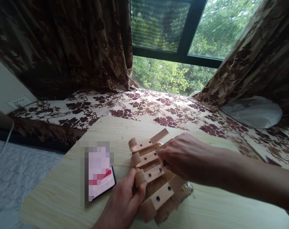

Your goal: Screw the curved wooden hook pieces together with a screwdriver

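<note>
Several pale wooden pieces, each with a rounded end block and two dark holes, lie side by side across a brown, tape-wrapped pad [163,214]. My left hand [125,195] pinches the rounded end of the third wooden piece [141,177] between thumb and fingers. Over the same piece, my right hand [174,152] is closed in a fist near its far hole. A small dark tip shows under the right fingers at that hole; the rest is hidden in the hand. Nearest me lies a larger wooden piece [163,193], and a thinner one [145,143] is at the far side.
A phone [105,181], its screen partly blurred, lies left of my hands on the light wooden table [63,187]. Beyond are a flowered window-seat cover [144,108], patterned curtains [99,47] and a window. A white plastic bag [253,111] rests at right.
</note>
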A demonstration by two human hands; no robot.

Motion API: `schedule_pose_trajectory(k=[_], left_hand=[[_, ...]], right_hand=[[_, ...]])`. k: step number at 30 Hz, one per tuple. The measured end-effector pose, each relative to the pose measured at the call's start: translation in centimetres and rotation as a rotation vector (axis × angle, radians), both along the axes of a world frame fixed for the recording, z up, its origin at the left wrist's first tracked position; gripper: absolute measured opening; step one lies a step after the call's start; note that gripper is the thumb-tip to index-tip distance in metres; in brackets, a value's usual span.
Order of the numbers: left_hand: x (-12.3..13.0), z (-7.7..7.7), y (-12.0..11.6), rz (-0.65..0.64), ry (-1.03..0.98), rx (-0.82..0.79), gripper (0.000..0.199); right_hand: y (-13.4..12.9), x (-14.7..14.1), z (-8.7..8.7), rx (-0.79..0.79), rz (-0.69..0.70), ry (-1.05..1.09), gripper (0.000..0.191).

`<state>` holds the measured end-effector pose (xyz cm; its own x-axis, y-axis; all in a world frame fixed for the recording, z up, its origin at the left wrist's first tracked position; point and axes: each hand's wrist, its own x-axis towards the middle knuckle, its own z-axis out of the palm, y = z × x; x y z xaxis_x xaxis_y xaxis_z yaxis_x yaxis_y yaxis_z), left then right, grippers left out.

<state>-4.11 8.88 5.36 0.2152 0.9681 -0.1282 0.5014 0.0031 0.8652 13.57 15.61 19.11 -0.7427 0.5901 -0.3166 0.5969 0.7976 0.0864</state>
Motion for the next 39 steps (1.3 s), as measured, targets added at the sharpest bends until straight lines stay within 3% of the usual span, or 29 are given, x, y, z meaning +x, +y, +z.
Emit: schedule_pose_trajectory(k=[3, 5, 10, 16, 18, 25, 30, 35, 39], left_hand=[[0.1, 0.0, 0.1, 0.003, -0.002, 0.005, 0.024], [0.1, 0.0, 0.1, 0.001, -0.005, 0.011, 0.024], [0.0, -0.1, -0.1, -0.002, -0.01, 0.016, 0.022], [-0.1, -0.1, -0.2, 0.0, 0.022, 0.014, 0.022], [-0.1, -0.2, -0.2, 0.004, 0.031, 0.021, 0.022], [0.0, -0.3, -0.1, -0.009, 0.012, 0.044, 0.023], [-0.1, -0.2, -0.3, 0.0, 0.042, 0.039, 0.023], [-0.2, -0.1, -0.5, -0.018, -0.002, 0.041, 0.022], [-0.1, -0.4, -0.5, -0.009, 0.005, 0.042, 0.021]], right_hand=[[0.4, 0.0, 0.1, 0.032, -0.172, -0.023, 0.011], [0.3, 0.0, 0.3, 0.036, -0.202, -0.022, 0.013], [-0.9, -0.3, 0.6, 0.035, -0.008, -0.031, 0.012], [-1.1, -0.3, -0.4, 0.153, 0.252, -0.013, 0.02], [-0.6, -0.3, -0.6, 0.108, 0.245, -0.002, 0.021], [0.1, -0.8, 0.5, 0.028, -0.032, -0.152, 0.014], [-1.0, -0.8, 0.3, 0.04, 0.098, -0.063, 0.013], [-1.5, -0.4, -1.1, 0.302, 0.323, -0.029, 0.021], [-1.0, -0.4, -1.4, 0.244, 0.316, -0.074, 0.021]])
